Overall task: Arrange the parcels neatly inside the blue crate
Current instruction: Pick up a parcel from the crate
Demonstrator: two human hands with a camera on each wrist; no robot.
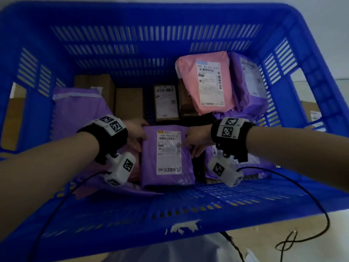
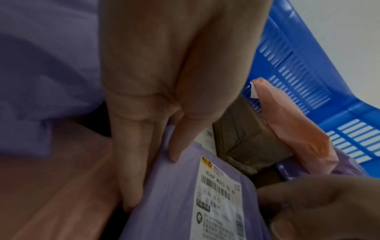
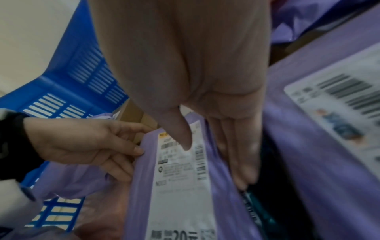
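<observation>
Both hands hold a flat purple plastic parcel with a white label (image 1: pixel 168 155), low in the big blue plastic crate (image 1: pixel 154 19). The left hand (image 1: pixel 135 133) pinches its left edge. The right hand (image 1: pixel 196 138) pinches its right edge. A pink plastic parcel (image 1: pixel 205 82) leans at the back.

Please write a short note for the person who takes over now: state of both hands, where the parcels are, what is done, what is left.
Left hand: thumb on top, fingers along the left edge of the purple parcel.
Right hand: the same on the right edge.
Parcel is in the blue crate, near the front wall, label up.
Done: pink parcel, boxes and other purple bags lie inside.
Left: settle this parcel flat, tidy the leaning ones.
</observation>
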